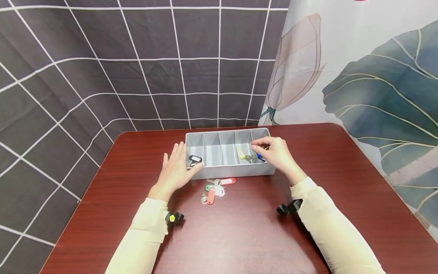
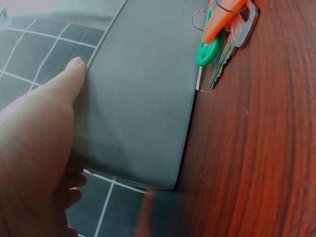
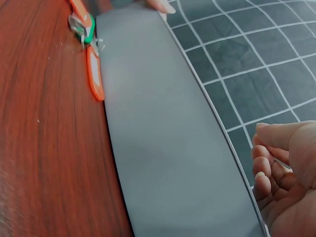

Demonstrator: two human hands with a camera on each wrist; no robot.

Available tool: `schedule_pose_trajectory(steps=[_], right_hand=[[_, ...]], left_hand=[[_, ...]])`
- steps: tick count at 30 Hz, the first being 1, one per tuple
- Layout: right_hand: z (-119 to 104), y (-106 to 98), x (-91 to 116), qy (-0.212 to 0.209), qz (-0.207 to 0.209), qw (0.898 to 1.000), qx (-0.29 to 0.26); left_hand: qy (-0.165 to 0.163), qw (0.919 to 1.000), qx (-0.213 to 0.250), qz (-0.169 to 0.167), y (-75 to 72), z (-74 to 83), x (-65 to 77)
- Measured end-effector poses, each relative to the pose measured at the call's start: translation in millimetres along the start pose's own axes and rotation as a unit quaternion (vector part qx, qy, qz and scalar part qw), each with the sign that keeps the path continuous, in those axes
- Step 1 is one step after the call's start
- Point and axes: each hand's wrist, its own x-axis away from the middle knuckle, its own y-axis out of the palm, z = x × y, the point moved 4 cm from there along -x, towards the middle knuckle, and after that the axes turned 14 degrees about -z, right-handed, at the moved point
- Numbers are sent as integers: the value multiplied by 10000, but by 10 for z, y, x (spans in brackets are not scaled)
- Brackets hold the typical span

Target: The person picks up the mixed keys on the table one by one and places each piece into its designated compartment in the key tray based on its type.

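Observation:
A grey divided box [image 1: 236, 171] stands on the table. My left hand [image 1: 176, 167] rests against its left end, fingers straight along the side and thumb over the front rim. The left wrist view shows the thumb [image 2: 66, 84] at the rim. Above the rightmost compartment hovers my right hand [image 1: 275, 152], thumb and forefinger close together, with nothing visible between them. Under it lies a blue key tag [image 1: 259, 156]; a yellow key tag [image 1: 241, 153] lies one compartment over. Black key tags [image 1: 195, 158] lie in the leftmost compartment.
On the table before the box lie keys with a red tag [image 1: 227, 181], a green tag [image 1: 209, 187] and an orange-red tag [image 1: 211, 196]. A dark checked cloth [image 1: 198, 76] hangs behind the table [image 1: 232, 236], beside a flower-patterned curtain [image 1: 342, 57].

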Motion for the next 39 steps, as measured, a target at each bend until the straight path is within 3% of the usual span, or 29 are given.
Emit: schedule_pose_trajectory(steps=[9, 27, 39], right_hand=[[-20, 40, 81, -31, -149, 9990, -411], [-306, 397, 151, -749, -783, 9928, -503], [-464, 685, 244, -1088, -1443, 9815, -629]], left_hand=[[-13, 10000, 40, -52, -10, 6, 5], [2, 9999, 128, -47, -4, -8, -13], [31, 9999, 123, -48, 1, -11, -16]])
